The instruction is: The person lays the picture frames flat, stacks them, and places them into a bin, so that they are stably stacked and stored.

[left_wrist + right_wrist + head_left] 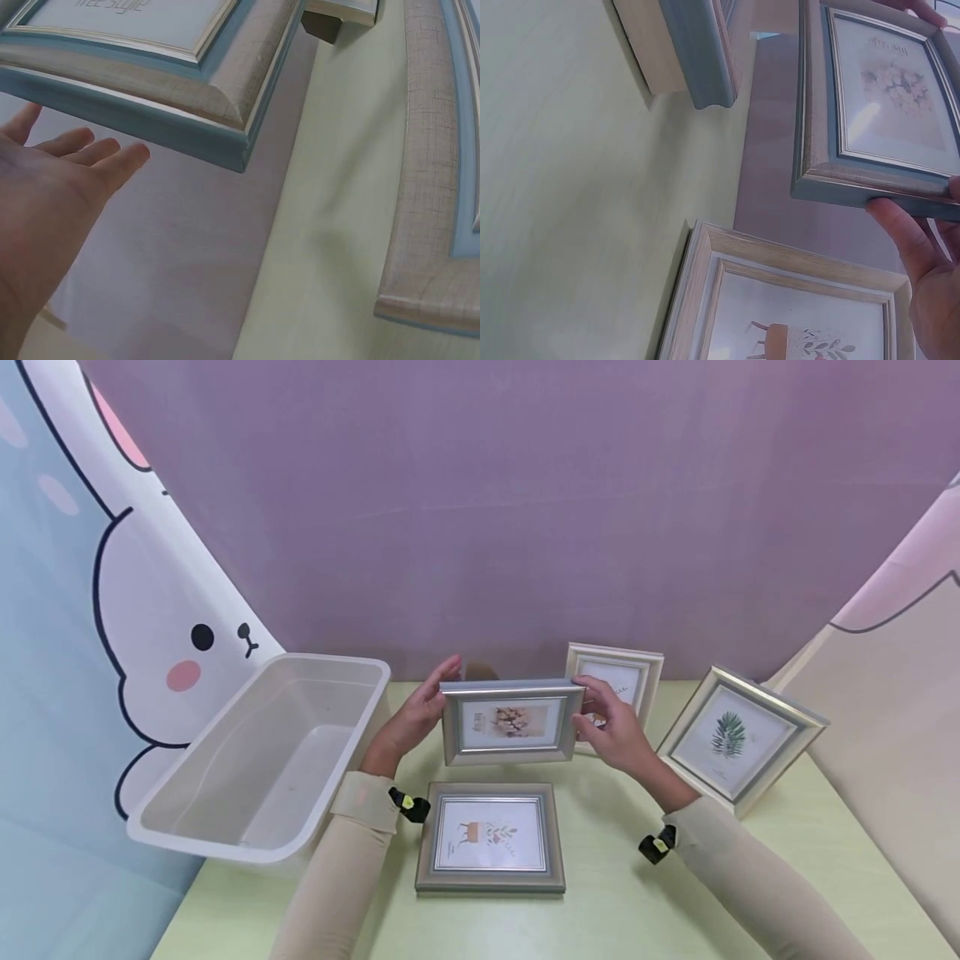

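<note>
A grey-beige picture frame [513, 723] with a flower print is held up sideways above the table. My right hand [617, 727] grips its right end, thumb low and fingers at the top corner. At the opposite end is my left hand [417, 718], its fingers extended by the frame's edge; in the left wrist view the fingers [90, 154] look straight and uncurled. Below, a second picture frame [491, 878] with a chair-and-plant print lies flat, face up. Partly hidden behind my right hand, a pale picture frame [651, 687] stands upright.
To the left, a whitish plastic bin [300, 777] stands beside my left forearm. A picture frame with a green leaf print [729, 737] stands tilted on the right of the table [622, 893]. A purple cloth wall [525, 527] rises behind the table's far edge.
</note>
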Motion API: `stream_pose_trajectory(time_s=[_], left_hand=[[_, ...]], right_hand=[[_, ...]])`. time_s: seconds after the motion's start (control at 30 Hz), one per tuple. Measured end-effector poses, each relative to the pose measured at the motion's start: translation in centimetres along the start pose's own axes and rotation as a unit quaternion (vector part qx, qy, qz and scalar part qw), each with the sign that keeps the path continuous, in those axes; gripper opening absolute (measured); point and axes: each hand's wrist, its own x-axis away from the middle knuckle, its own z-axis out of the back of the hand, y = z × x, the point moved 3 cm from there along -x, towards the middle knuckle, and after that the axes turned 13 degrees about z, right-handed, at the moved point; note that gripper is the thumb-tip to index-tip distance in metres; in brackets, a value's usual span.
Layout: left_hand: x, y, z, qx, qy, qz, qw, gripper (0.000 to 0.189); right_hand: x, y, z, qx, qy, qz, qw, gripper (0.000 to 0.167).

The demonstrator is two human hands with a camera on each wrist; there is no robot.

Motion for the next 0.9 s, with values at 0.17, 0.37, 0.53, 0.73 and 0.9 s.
stream_pose_trajectory(time_s=[0.17, 0.37, 0.53, 0.73, 0.9], left_hand=[[0.01, 0.03, -0.06, 0.009, -0.008, 0.000, 0.9999, 0.111], [-0.14, -0.12, -0.06, 0.020, -0.015, 0.016, 0.9995, 0.114], [-0.12, -0.19, -0.01, 0.018, -0.010, 0.019, 0.9996, 0.114], [0.33, 0.14, -0.20, 0.003, 0.008, 0.014, 0.9999, 0.113], [0.69, 0.36, -0.22, -0.021, 0.056, 0.013, 0.9981, 0.099]], right_hand=[[0.04, -0.05, -0.21, -0.002, 0.001, 0.003, 1.0000, 0.061], [0.16, 0.10, -0.22, 0.014, -0.003, 0.006, 0.9999, 0.061], [0.14, 0.20, -0.18, 0.020, -0.007, 0.017, 0.9996, 0.058], [0.13, 0.23, -0.13, 0.023, -0.008, 0.020, 0.9995, 0.057], [0.13, 0.34, -0.08, 0.019, -0.008, 0.014, 0.9997, 0.058]])
